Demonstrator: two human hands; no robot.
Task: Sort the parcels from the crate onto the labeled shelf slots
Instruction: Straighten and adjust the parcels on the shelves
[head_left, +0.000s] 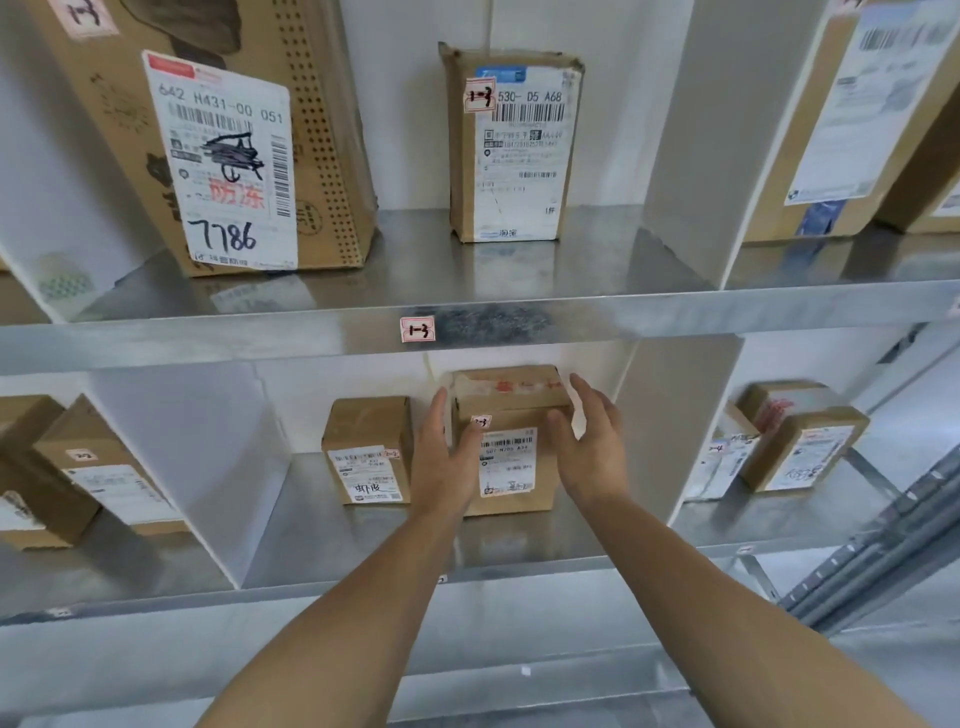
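A small brown cardboard parcel (511, 441) with a white shipping label and a small handwritten tag stands upright on the lower metal shelf (332, 540), in the middle slot. My left hand (444, 457) lies flat against its left side with straight fingers, the thumb across the front. My right hand (592, 441) is spread beside its right side, thumb over the front face, fingers straight; whether the palm touches the parcel I cannot tell. A second small parcel (366, 449) stands just to the left in the same slot.
The upper shelf edge carries a tag reading 1-3 (417, 329). Above it stand a tall parcel tagged 1-3 (511, 145) and a large box marked 7786 (218, 135). White dividers (675, 415) separate slots. More parcels sit in the left (72, 467) and right (795, 441) slots.
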